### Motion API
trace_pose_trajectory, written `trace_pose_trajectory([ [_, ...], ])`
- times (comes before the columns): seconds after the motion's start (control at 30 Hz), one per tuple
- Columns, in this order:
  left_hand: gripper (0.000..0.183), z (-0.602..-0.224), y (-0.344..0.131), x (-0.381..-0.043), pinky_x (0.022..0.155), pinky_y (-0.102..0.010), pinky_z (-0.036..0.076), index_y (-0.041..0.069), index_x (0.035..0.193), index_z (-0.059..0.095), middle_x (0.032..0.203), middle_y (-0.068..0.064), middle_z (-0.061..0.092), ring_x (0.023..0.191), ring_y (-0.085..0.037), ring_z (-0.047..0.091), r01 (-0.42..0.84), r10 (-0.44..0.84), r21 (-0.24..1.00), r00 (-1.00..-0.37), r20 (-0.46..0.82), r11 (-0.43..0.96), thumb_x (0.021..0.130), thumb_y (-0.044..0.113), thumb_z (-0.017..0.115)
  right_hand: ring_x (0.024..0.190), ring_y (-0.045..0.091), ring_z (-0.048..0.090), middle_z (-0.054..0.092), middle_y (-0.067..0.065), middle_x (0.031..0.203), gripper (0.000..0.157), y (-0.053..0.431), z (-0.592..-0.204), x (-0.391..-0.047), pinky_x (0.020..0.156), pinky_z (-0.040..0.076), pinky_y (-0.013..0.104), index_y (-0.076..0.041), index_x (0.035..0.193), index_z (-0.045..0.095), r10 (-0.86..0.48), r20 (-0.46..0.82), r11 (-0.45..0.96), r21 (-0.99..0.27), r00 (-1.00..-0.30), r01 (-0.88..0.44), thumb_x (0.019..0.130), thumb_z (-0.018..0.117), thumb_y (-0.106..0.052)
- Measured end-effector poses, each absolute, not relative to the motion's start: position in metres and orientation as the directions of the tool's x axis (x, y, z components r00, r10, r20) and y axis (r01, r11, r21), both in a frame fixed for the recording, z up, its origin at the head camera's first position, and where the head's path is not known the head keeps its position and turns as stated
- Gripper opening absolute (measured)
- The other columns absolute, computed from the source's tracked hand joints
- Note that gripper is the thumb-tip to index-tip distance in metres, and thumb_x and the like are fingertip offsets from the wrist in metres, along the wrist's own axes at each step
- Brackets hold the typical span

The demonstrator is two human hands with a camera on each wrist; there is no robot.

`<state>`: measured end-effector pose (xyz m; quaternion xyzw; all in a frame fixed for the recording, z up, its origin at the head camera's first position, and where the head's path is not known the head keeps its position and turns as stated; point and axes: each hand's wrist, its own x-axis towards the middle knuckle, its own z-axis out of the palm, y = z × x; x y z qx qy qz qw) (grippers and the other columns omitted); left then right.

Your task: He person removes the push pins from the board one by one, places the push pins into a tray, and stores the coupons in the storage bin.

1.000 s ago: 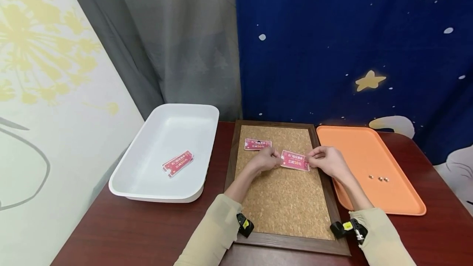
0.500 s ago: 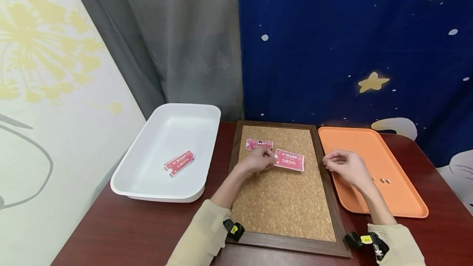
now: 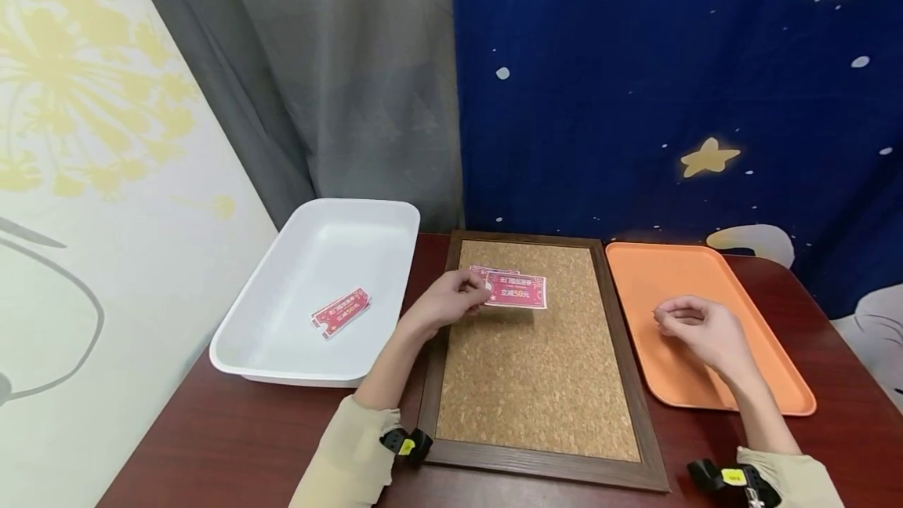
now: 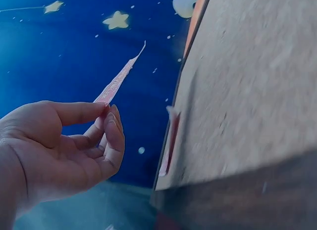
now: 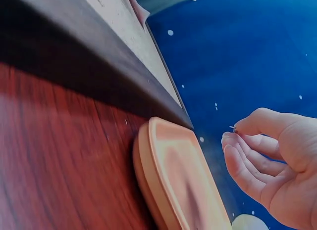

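Between the thumb and fingertips of my left hand (image 3: pixel 447 302), a red and white paper coupon (image 3: pixel 518 291) is pinched by its left end. In the left wrist view this coupon (image 4: pixel 117 84) stands off the cork surface. Below it lies a corkboard (image 3: pixel 536 382) with a dark wooden frame. Another coupon (image 3: pixel 483 268) is on the board's upper left, mostly covered by the held one in the head view. Over the orange tray is my right hand (image 3: pixel 708 332). It pinches a tiny thumbtack (image 5: pixel 234 128), whose pin pokes past the thumb in the right wrist view.
A white tub (image 3: pixel 233 351) stands left of the board, with a few coupons (image 3: pixel 342 312) lying in it. The orange tray (image 3: pixel 670 273) sits right of the board on the dark red table (image 3: pixel 233 445). Curtains (image 3: pixel 600 100) hang behind.
My right hand has let go of the coupon's right end and moved right over the tray, where it now pinches a thumbtack. The left hand has carried the coupon left, over the other one.
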<state>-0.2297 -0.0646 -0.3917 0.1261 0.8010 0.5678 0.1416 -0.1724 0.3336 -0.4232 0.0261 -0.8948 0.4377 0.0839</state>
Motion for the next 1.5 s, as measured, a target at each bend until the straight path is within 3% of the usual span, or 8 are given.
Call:
trace_pose_trajectory([
  [0.27, 0.012, -0.386, -0.098, -0.227, 0.082, -0.047, 0.051, -0.004, 0.102, 0.061, 0.091, -0.019, 0.063, 0.083, -0.03, 0.06, 0.052, 0.315, 0.956, -0.948, -0.043, 0.289, 0.1, 0.008, 0.06, 0.077, -0.002, 0.068, 0.073, -0.01, 0.089, 0.028, 0.354, -0.428, -0.168, 0.067, 0.052, 0.014, 0.011, 0.109, 0.065, 0.055, 0.184, 0.596, -0.795, -0.981, -0.116, 0.095, 0.071, -0.013],
  [0.4, 0.015, -0.383, -0.115, -0.226, 0.087, -0.051, 0.051, -0.004, 0.106, 0.06, 0.096, -0.021, 0.064, 0.09, -0.037, 0.061, 0.047, 0.3, 0.954, -0.953, -0.046, 0.296, 0.101, 0.01, 0.059, 0.076, -0.001, 0.069, 0.074, -0.005, 0.087, 0.027, 0.363, -0.429, -0.165, 0.066, 0.053, 0.015, 0.013, 0.108, 0.064, 0.069, 0.185, 0.565, -0.817, -0.98, -0.115, 0.094, 0.072, -0.009],
  [1.0, 0.024, -0.381, -0.186, -0.224, 0.083, -0.034, 0.05, -0.008, 0.112, 0.059, 0.101, -0.018, 0.062, 0.089, -0.025, 0.058, 0.043, 0.207, 0.934, -0.978, -0.034, 0.355, 0.103, 0.015, 0.057, 0.066, 0.003, 0.069, 0.071, -0.016, 0.078, 0.015, 0.407, -0.433, -0.156, 0.063, 0.048, 0.012, 0.0, 0.098, 0.067, 0.143, 0.185, 0.594, -0.802, -0.972, -0.065, 0.092, 0.074, -0.011],
  [1.2, 0.026, -0.386, -0.208, -0.222, 0.081, -0.03, 0.051, -0.008, 0.114, 0.059, 0.106, -0.022, 0.06, 0.093, -0.032, 0.058, 0.002, 0.16, 0.934, -0.985, -0.059, 0.356, 0.103, 0.016, 0.058, 0.063, 0.004, 0.067, 0.073, -0.002, 0.075, 0.031, 0.416, -0.436, -0.157, 0.061, 0.044, 0.011, 0.009, 0.107, 0.066, 0.182, 0.149, 0.689, -0.725, -0.972, 0.018, 0.096, 0.07, -0.02],
  [1.33, 0.029, -0.389, -0.223, -0.22, 0.086, -0.032, 0.052, -0.007, 0.115, 0.059, 0.11, -0.023, 0.061, 0.099, -0.035, 0.059, -0.024, 0.115, 0.912, -0.99, -0.078, 0.409, 0.103, 0.019, 0.059, 0.062, 0.004, 0.065, 0.073, 0.007, 0.078, 0.037, 0.421, -0.439, -0.159, 0.057, 0.045, 0.015, 0.012, 0.109, 0.066, 0.203, 0.127, 0.74, -0.669, -0.971, 0.067, 0.098, 0.068, -0.024],
  [1.5, 0.03, -0.395, -0.24, -0.219, 0.081, -0.03, 0.051, -0.007, 0.118, 0.058, 0.11, -0.021, 0.061, 0.095, -0.028, 0.056, -0.076, 0.059, 0.893, -0.992, -0.114, 0.444, 0.103, 0.02, 0.059, 0.061, 0.004, 0.063, 0.073, 0.012, 0.081, 0.036, 0.427, -0.442, -0.164, 0.055, 0.048, 0.018, 0.012, 0.106, 0.066, 0.201, 0.118, 0.766, -0.638, -0.973, 0.081, 0.098, 0.067, -0.023],
])
